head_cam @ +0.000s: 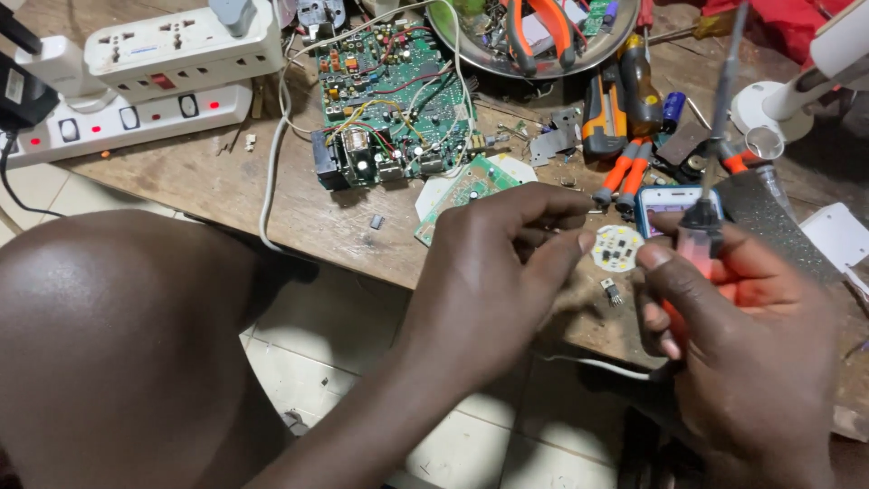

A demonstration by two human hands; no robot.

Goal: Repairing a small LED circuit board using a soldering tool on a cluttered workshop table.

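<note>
My left hand (pixel 493 272) pinches a small round white LED board (pixel 617 247) dotted with yellow chips, holding it just above the wooden bench (pixel 226 181). My right hand (pixel 742 326) meets the same disc from the right with thumb and fingertip. That hand also grips a red translucent-handled tool (pixel 701 237) whose long dark shaft points up and away. A tiny black component (pixel 611 291) lies on the bench just below the disc.
A large green circuit board (pixel 394 100) with wires sits at the back. White power strips (pixel 136 81) with red lights stand at far left. A metal bowl (pixel 534 36) of pliers, orange-handled tools (pixel 620 177), a phone (pixel 674 199) and a white lamp base (pixel 769 109) crowd the right.
</note>
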